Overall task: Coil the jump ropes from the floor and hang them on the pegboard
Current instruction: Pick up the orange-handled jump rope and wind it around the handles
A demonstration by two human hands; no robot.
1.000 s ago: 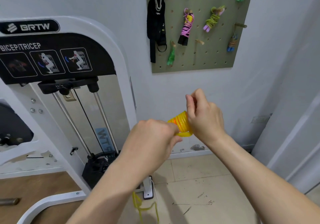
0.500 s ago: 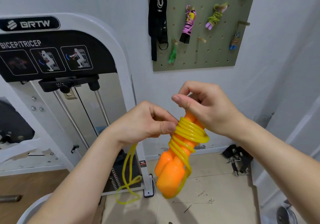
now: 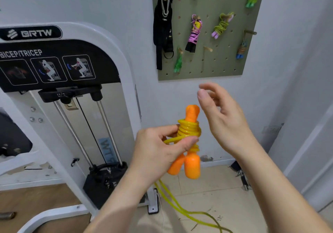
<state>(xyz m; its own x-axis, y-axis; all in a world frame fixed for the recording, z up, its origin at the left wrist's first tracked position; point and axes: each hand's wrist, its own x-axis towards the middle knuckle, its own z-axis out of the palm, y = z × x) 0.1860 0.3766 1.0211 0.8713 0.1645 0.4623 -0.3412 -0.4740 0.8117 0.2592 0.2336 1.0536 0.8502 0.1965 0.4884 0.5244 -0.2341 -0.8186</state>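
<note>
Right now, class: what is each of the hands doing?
Left hand: holding the jump rope.
Right hand: open, holding nothing.

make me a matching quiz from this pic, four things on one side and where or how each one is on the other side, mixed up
Column 1
1. left hand
2. right hand
3. pink-wrapped rope
4. loose yellow cord

Column 2
a. hangs on the pegboard
b. trails toward the floor
c. open, holding nothing
d. grips the orange handles

Pairs: 1-d, 2-c, 3-a, 4-b
</note>
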